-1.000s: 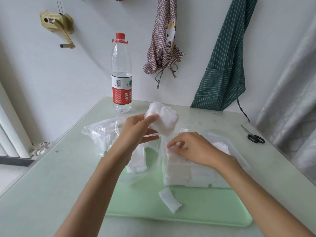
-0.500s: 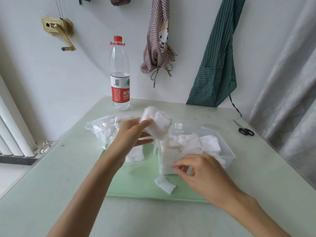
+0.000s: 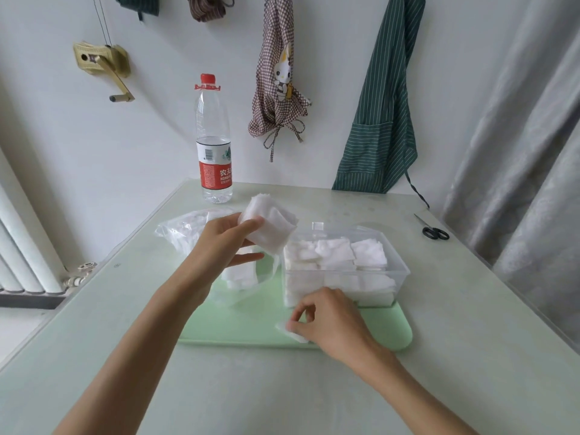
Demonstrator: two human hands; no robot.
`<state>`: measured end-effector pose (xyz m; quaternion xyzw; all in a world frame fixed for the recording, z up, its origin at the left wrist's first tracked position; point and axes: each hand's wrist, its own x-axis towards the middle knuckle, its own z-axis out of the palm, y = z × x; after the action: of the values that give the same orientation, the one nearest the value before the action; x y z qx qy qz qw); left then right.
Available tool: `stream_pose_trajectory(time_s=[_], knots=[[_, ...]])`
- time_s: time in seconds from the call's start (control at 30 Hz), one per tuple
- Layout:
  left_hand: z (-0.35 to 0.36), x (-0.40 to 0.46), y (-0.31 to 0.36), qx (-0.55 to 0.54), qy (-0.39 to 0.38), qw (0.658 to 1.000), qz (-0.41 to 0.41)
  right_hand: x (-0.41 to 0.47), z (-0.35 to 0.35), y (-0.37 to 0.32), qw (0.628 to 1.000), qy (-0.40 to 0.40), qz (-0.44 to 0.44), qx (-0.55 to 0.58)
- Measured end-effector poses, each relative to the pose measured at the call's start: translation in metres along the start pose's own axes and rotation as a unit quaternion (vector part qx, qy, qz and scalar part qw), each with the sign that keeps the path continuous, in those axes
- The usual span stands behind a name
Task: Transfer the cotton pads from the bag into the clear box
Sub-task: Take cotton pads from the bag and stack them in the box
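At the far left stands a white radiator (image 3: 22, 246), and on the wall above it a brass crank (image 3: 103, 65). The pale green surface (image 3: 125, 309) begins beside it. At the back of it stands a bottle (image 3: 215, 142), upright, with a red cap and red label, partly filled with water. In front of the bottle lies the bag (image 3: 188, 230), clear and crumpled, its open end toward the middle, with some pads (image 3: 240, 276) left inside it near the mouth. The left hand (image 3: 224, 246) is raised above the bag and grips a stack (image 3: 270, 227) of white cotton pads between thumb and fingers, the thumb curled across the front of it. A checked cloth (image 3: 277, 83) hangs on the wall behind. A green mat (image 3: 238, 324) lies under the bag's mouth and the box (image 3: 398, 274). The right hand (image 3: 326, 318) is low over the mat, just in front of the box, its thumb and forefinger pinching a single pad (image 3: 287, 329) that lies on the mat. The box, clear and open at the top, sits on the mat's far right part and is nearly filled with layered pads. Behind it hangs a striped green apron (image 3: 383, 105). Scissors (image 3: 434, 230) lie on the surface well to the right of the box, near a grey curtain (image 3: 527, 152).
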<state>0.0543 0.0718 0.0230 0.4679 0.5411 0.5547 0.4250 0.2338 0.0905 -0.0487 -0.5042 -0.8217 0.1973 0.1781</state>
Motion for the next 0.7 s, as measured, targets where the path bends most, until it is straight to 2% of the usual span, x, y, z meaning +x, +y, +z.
stream_pose_trajectory(time_s=[0.1,0.2,0.3,0.4,0.5,0.57,0.63,0.7], knots=[[0.000,0.007,0.006,0.020,0.000,1.000,0.009,0.004,-0.039,0.004,0.989,0.020,-0.007,0.150],[0.007,0.020,0.011,0.034,0.020,0.999,0.037,0.017,-0.090,0.013,0.959,0.023,0.034,0.282],[0.024,0.039,0.015,0.076,0.021,0.995,0.060,0.031,-0.122,0.022,0.937,-0.008,0.085,0.340],[0.041,0.055,0.016,0.119,-0.018,0.992,0.044,0.044,-0.133,0.024,0.901,-0.039,0.115,0.415],[0.060,0.068,0.019,0.063,-0.066,0.996,-0.012,0.056,-0.141,0.021,0.862,-0.078,0.099,0.491],[0.067,0.073,0.018,0.039,-0.069,0.996,-0.048,0.061,-0.144,0.017,0.836,-0.115,0.078,0.531],[0.069,0.074,0.014,0.048,-0.097,0.993,-0.052,0.063,-0.146,0.012,0.824,-0.137,0.057,0.546],[0.068,0.070,0.008,0.019,-0.124,0.991,-0.051,0.065,-0.142,0.008,0.836,-0.125,0.051,0.532]])
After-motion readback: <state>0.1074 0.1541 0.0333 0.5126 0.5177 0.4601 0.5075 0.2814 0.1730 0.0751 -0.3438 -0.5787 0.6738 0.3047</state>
